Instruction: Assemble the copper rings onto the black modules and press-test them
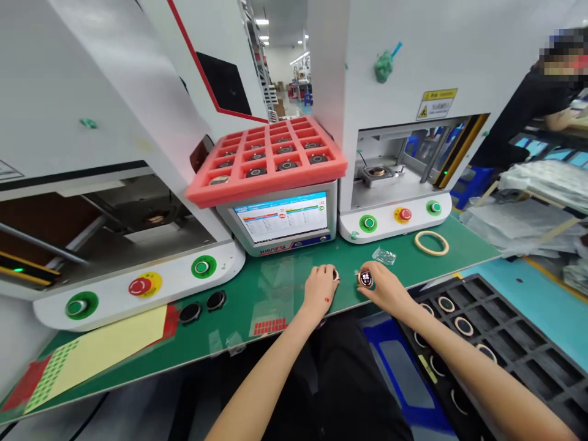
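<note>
My right hand (382, 286) is closed on a small round watch (365, 278), whose dark face shows lit white marks. My left hand (320, 289), with a red mark near the wrist, has its fingers curled round a small round gold-rimmed piece (335, 275); most of that piece is hidden. Both hands are apart, above the green bench mat (294, 269). Behind the right hand lies a crumpled clear plastic piece (384, 256). Two dark round watch parts (215, 300) rest on the mat to the left.
A pink foam tray (266, 185) of round parts sits on a monitor (285, 217) between two machines with push buttons. A beige ring (432, 243) lies at right. Below it stands a black tray (496, 306) of gold-rimmed rings. A person (528, 104) is at far right.
</note>
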The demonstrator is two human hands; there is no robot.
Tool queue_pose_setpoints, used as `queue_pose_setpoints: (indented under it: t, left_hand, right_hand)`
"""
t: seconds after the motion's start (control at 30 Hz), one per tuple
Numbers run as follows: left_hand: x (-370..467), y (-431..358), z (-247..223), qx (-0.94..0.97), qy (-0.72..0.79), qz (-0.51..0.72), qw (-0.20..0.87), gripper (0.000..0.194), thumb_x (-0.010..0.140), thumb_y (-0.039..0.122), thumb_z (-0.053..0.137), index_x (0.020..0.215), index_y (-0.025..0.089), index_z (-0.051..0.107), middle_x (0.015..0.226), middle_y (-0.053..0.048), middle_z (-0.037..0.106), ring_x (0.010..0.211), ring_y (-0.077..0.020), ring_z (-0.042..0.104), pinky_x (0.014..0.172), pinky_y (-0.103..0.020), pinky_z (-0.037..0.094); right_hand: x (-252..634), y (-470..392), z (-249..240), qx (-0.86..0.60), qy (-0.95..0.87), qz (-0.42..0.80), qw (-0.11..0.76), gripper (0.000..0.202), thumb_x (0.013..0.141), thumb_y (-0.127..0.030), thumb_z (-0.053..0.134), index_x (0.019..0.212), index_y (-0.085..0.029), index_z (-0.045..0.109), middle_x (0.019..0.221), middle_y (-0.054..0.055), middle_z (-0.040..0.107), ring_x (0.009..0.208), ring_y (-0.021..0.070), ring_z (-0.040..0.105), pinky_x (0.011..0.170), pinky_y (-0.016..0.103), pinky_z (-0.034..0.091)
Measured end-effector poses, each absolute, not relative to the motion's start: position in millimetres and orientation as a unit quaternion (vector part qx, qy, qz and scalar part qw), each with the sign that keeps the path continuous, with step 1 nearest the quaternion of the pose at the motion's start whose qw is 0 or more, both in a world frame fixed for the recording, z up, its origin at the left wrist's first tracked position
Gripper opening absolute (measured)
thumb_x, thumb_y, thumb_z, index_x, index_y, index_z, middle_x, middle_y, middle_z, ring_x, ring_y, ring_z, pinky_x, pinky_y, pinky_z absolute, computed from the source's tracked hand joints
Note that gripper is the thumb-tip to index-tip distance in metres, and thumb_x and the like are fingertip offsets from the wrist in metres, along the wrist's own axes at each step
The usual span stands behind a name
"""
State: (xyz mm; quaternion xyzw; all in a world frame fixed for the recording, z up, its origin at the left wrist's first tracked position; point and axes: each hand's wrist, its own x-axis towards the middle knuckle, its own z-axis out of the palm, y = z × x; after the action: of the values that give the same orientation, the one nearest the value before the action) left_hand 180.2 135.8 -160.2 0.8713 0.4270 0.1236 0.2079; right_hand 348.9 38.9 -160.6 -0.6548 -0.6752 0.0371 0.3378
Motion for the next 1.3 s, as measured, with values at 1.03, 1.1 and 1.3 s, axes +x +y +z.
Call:
queue_pose_setpoints:
  t: [1.03, 1.1, 1.3]
  left_hand:
    - [3.9, 213.0, -111.0, 0.881, 0.431, 0.188, 0.057, 0.022, 0.094, 0.033, 0.060, 0.102, 0.014, 0.065, 0.112, -0.008, 0.066, 0.103, -0.0211, 0.063, 0.091, -0.042, 0.053]
    - [-39.9, 243.4, -87.2, 0.839, 0.484, 0.251, 0.001, 0.020, 0.093, 0.033, 0.059, 0.090, 0.013, 0.064, 0.106, -0.007, 0.068, 0.101, -0.0202, 0.064, 0.091, -0.042, 0.053]
    - [-116.3, 359.6, -52.2, 0.656, 0.663, 0.334, -0.138, 0.028, 0.086, 0.040, 0.041, 0.081, 0.018, 0.058, 0.072, 0.005, 0.062, 0.070, -0.0114, 0.056, 0.077, -0.037, 0.054]
  right_hand:
    - [405.8, 151.3, -105.9, -0.630, -0.763, 0.026, 0.142, 0.023, 0.096, -0.035, 0.057, 0.111, -0.018, 0.063, 0.116, 0.007, 0.064, 0.100, 0.0185, 0.063, 0.089, 0.039, 0.054]
    - [453.2, 166.2, -80.7, -0.697, -0.698, -0.023, 0.163, 0.021, 0.096, -0.034, 0.058, 0.106, -0.017, 0.064, 0.106, 0.006, 0.066, 0.092, 0.0164, 0.065, 0.083, 0.036, 0.055]
    - [550.4, 235.0, -45.6, -0.783, -0.556, -0.133, 0.247, 0.036, 0.098, -0.037, 0.048, 0.082, -0.010, 0.067, 0.090, 0.008, 0.070, 0.083, 0.0123, 0.067, 0.073, 0.028, 0.050]
